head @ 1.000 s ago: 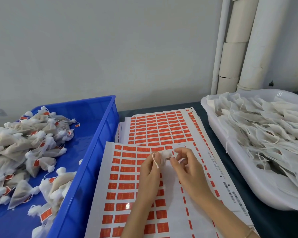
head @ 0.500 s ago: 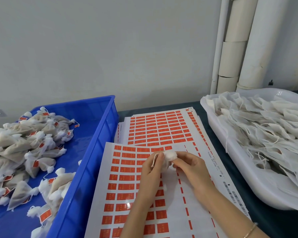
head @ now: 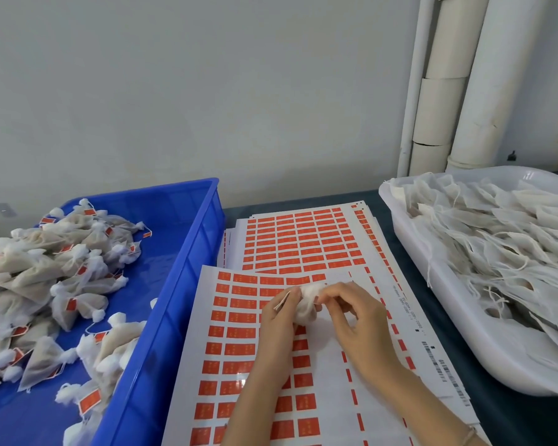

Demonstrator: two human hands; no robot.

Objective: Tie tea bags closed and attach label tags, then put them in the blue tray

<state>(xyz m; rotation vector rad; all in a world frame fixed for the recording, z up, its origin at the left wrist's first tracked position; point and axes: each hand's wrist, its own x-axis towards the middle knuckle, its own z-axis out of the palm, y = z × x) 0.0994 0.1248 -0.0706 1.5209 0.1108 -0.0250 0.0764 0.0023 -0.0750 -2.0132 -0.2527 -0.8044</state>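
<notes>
Now holds one tea bag [head: 306,302] between left grip [head: 276,323] and right grip [head: 360,323], just above the top label sheet [head: 239,352], mid-counter, nearer the front edge. Curls left grip's fingers round the bag's left side. Also pinches a thin pale strip [head: 281,300] at those fingertips; string or tag, cannot tell which. Pinches the bag's bunched white top with right grip's thumb and forefinger, other fingers loosely bent. Shows a thin bracelet [head: 468,436] on the right wrist, down at the front edge.

Notes rows of orange-red labels on the top sheet, right-hand columns mostly plain white. Notes that sheet overlapping a sheet stack [head: 303,239] that reaches toward the counter's back edge. Notes blue tray [head: 187,252] at the left edge, just beside the sheets, with tied tea bags [head: 45,268] piled inside, orange-red tags on many. Notes white tub [head: 432,300] at the right edge, heaped with flat untied bags [head: 503,239] and loose strings. Notes dark counter [head: 512,423] showing between sheets and tub. Notes white pipes [head: 448,91] upright at the back right corner, against the pale wall.
</notes>
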